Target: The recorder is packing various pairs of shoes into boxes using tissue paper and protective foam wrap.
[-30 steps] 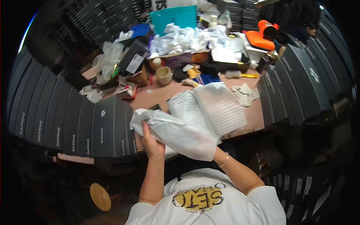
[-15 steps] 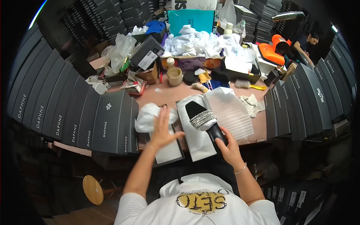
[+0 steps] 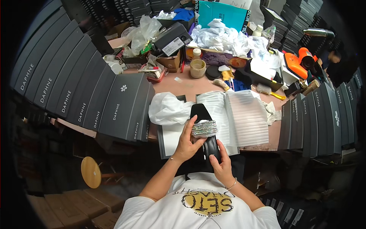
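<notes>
A black sandal point(image 3: 200, 112) with a wide silver, sparkling strap is held toe-away over the near edge of the table. My left hand point(image 3: 187, 143) grips its left side by the strap, fingers pointing forward. Wrapped round the black heel end is my right hand point(image 3: 222, 164), thumb on top. White padding shows under the strap. Beneath the sandal lies an open shoe box lined with white wrapping point(image 3: 213, 100), and a ribbed translucent sheet point(image 3: 248, 119) spreads to its right. Crumpled white tissue paper point(image 3: 167, 108) rests at the left, over a dark-edged box part point(image 3: 162, 143).
Rows of dark grey shoe boxes point(image 3: 129, 103) line the left, and more boxes point(image 3: 322, 118) the right. Behind are a carton heaped with white paper point(image 3: 217, 36), a jar point(image 3: 197, 68), a yellow-handled brush point(image 3: 270, 91) and an orange device point(image 3: 295, 65). A person point(image 3: 331, 61) is far right.
My left hand has come from the tissue paper to the sandal and taken hold of it. The sandal has turned more upright and come nearer my body. The view has shifted too.
</notes>
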`<state>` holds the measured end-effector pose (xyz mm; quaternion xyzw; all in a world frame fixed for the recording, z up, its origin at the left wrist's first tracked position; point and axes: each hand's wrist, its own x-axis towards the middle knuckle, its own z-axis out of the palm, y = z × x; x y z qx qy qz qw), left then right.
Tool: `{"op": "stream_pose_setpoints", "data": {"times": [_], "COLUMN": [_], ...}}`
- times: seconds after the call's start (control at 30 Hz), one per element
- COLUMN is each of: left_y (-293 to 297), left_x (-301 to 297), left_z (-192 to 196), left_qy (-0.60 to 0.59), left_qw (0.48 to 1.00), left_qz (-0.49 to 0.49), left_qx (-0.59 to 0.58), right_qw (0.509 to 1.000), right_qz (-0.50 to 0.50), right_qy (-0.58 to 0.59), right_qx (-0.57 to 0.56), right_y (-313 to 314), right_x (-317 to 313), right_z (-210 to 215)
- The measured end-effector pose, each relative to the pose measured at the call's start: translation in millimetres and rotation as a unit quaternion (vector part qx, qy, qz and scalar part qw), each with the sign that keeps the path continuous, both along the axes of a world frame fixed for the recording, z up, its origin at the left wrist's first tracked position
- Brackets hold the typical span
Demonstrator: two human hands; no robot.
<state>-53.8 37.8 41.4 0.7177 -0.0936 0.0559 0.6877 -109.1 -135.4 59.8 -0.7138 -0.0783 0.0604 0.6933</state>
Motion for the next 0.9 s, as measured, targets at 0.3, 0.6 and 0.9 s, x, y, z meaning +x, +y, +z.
{"op": "stream_pose_setpoints", "data": {"times": [0.3,0.6,0.9], "left_y": [0.1,45.9,57.1], "left_x": [7.5,34.4,32.5], "left_z": [-14.4,16.7,40.5], "left_qy": [-0.069,0.206,0.13], "left_qw": [0.986,0.936,0.977], "left_qz": [0.138,-0.068,-0.121], "left_qx": [0.062,-0.278,-0.118], "right_qw": [0.999,0.99,0.994], "right_qz": [0.013,0.056,0.071], "right_qy": [-0.004,0.099,0.083], "right_qx": [-0.033,0.081,0.002], "right_y": [11.7,-15.0,-23.0], "right_x": [-0.5,19.2,11.7], "right_z": [3.6,11.0,10.2]}}
